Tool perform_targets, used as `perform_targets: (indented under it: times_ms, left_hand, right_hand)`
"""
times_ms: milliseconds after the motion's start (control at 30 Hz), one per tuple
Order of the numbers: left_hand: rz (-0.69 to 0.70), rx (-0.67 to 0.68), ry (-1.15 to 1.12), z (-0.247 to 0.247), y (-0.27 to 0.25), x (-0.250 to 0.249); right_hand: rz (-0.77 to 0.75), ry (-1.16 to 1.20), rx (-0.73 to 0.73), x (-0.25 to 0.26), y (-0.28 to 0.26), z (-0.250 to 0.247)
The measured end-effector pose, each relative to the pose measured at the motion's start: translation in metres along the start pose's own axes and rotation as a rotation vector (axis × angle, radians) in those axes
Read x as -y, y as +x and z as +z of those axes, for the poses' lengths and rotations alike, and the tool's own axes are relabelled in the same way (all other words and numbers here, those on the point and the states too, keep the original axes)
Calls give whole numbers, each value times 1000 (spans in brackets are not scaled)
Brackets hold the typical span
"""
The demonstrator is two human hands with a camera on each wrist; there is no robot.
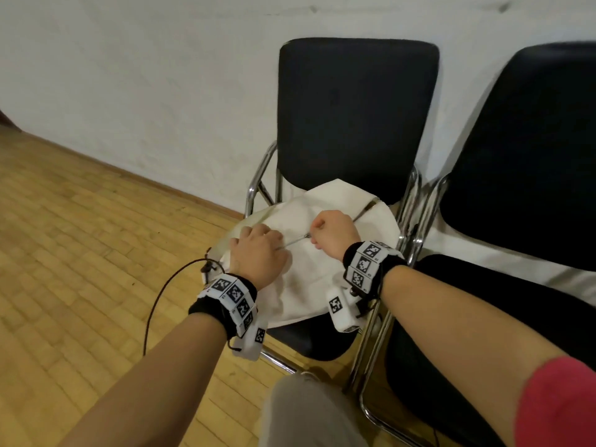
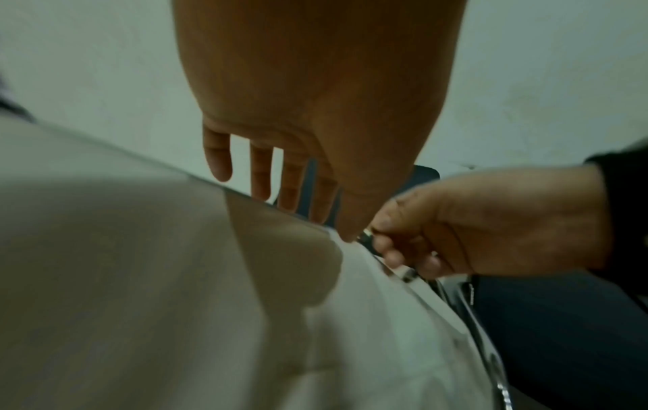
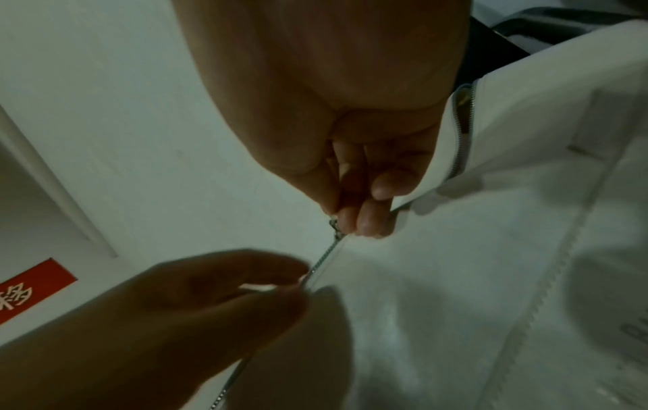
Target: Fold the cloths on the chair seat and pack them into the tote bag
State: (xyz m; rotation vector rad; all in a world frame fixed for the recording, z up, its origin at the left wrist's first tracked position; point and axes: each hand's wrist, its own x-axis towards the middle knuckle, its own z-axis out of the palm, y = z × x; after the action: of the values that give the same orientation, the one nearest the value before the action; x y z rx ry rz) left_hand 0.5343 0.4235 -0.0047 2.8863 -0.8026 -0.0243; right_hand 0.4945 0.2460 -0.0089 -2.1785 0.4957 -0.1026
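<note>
Pinching zipper pull – right hand; left hand pinching tote bag edge – second chair beside.

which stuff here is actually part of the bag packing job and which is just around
In the job:
- white tote bag on the chair seat
- its zipper, part closed
- right hand pinching the zipper pull
- left hand holding the bag near the zipper

Just around:
- second black chair
- black cable

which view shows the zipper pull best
Right wrist: the zipper pull shows close, pinched by the right hand. In the left wrist view it's a dark bit; in the head view, barely visible.
</note>
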Motion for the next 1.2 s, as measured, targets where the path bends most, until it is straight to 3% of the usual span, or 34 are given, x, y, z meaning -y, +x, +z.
perform_targets:
  times_ms: [133,267,767,1067,1200]
  left_hand:
    - [25,28,-5,15,22,-37]
    - [8,33,-37,18,32,-44]
    - [-23,51,-86,11,29,-31]
    - [-52,227,25,-7,35,-45]
    - [26,141,-135,2,58,-77]
  right_hand:
    - [-68,-56,14,-1,1,-1]
    - [-97,-145,7,-9,6,-5]
    - [33,-148,-116,-46,29,-59]
    - [106,-96,-273,-68,37,-89]
    - [33,-74,-265,-69,40,-85]
